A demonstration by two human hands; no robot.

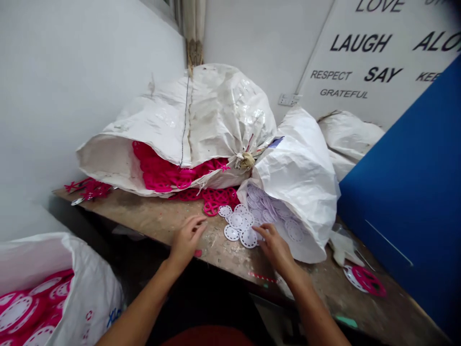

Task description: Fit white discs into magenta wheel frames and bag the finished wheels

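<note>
My left hand [186,239] hovers over the table near its front edge, fingers stretched out and apart with nothing in them. Just beyond it lies a pink ring-shaped cut-out [211,208] with a cross inside. My right hand [272,242] reaches to a small pile of white round discs [236,220] with slotted rims. Its fingertips are at the edge of the nearest disc [248,238], and the fingers look apart; whether they touch it I cannot tell. More white discs [268,211] spill from the mouth of a white woven sack [298,168] beside that hand.
A large white sack [216,115] of pink cut-outs [162,173] lies across the back of the wooden table [144,211]. At lower left stands another sack [91,283] holding pink-and-white discs [21,307]. A blue panel [403,206] borders the right side, near a pink piece [368,280].
</note>
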